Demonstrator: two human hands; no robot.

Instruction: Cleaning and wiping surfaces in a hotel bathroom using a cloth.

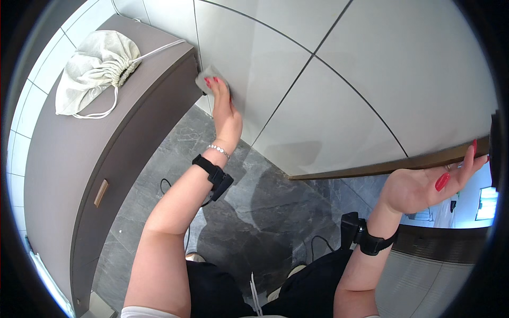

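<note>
My left hand (227,115) presses a thin grey cloth (203,78) flat against the white wall tiles (254,75), close to the end of the cabinet. The fingertips lie over the cloth, and part of it is hidden behind the hand. On the right, my right hand (421,189) is held beside the brown trim (358,171) at the wall's edge. Its palm is turned up and its fingers are apart, with nothing in them. Whether the back of that hand touches the trim, I cannot tell.
A grey-brown cabinet (159,99) with a small handle (101,193) runs along the left. On its top lies a pale drawstring bag (97,69). Dark cables (322,238) lie on the grey marbled floor (270,214). A doorway opens at right.
</note>
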